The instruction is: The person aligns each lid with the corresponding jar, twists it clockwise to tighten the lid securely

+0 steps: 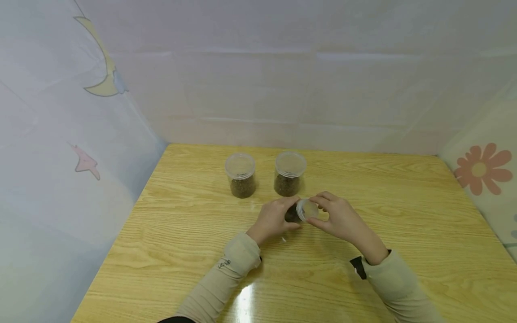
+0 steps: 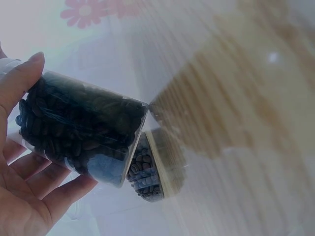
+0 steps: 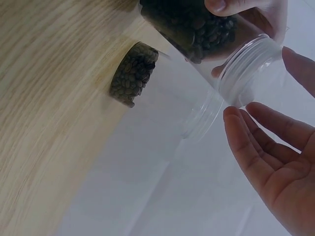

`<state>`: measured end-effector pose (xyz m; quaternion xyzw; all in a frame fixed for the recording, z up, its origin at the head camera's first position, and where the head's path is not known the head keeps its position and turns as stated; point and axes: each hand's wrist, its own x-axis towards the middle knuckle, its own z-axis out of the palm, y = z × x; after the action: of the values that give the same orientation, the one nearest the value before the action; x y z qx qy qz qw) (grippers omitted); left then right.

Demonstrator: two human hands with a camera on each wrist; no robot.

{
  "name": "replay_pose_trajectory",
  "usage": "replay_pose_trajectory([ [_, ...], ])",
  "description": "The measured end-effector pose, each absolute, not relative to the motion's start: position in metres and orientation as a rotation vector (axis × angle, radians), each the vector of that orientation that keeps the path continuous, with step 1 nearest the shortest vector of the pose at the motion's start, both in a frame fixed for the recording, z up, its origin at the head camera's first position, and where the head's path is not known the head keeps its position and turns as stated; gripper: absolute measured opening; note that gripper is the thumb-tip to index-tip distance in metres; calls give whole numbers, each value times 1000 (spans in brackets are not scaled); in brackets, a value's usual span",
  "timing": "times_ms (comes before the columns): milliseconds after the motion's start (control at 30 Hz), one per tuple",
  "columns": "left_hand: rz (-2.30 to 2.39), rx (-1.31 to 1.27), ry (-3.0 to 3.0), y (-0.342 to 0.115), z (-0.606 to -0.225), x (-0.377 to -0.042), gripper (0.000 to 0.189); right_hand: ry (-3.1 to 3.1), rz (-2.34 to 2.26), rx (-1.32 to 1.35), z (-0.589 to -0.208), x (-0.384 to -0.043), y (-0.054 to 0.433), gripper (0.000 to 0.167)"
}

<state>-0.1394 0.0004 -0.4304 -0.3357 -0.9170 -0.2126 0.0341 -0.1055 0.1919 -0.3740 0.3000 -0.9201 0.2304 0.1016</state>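
My left hand (image 1: 275,219) grips a clear jar of dark coffee beans (image 2: 81,125) round its body, thumb on one side and fingers on the other. The jar is tilted, its lidded end toward my right hand (image 1: 337,217). Thumb and fingertips of that right hand pinch the rim of the clear lid (image 3: 251,69) from opposite sides. The lid sits on the jar's mouth. In the right wrist view the beans (image 3: 192,29) lie toward the base, partly covered by the left hand.
Two more lidded clear jars stand behind my hands, a left one (image 1: 242,184) and a right one (image 1: 288,183), each partly filled with beans. The wood-grain table (image 1: 181,215) meets a pale printed backdrop (image 1: 250,98) at its back edge.
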Motion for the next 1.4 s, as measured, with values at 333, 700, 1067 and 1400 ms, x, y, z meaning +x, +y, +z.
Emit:
replay_pose_trajectory([
  [333, -653, -1038, -2811, 1, -430, -139, 65, -2728, 675, 868, -374, -105, 193, 43],
  [700, -660, -1048, -2795, 0, -432, -139, 66, -2665, 581, 1108, -376, -112, 199, 59],
  [1067, -649, -1038, -2779, 0, -432, -139, 65, -2636, 613, 1034, -378, -113, 193, 52],
  [1400, -652, -1038, -2817, -1, -431, -139, 67, -2612, 633, 1016, -383, -112, 193, 54],
])
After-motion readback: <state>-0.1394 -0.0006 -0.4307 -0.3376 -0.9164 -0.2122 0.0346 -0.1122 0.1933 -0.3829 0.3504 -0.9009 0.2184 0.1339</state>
